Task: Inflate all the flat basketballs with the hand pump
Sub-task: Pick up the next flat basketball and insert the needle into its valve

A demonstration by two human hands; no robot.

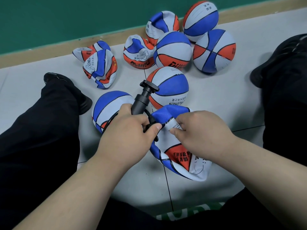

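Between the legs, a flat ball lies on the floor. The right hand pinches its white valve patch. The left hand grips the pump, thumb pressing the hose end at the valve. Beyond are five round balls, and three crumpled balls lie near the wall.

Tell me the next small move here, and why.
Probably ease the needle end into the valve: the left hand holds the pump with its hose tip at the white valve patch that the right hand pinches on the flat ball.
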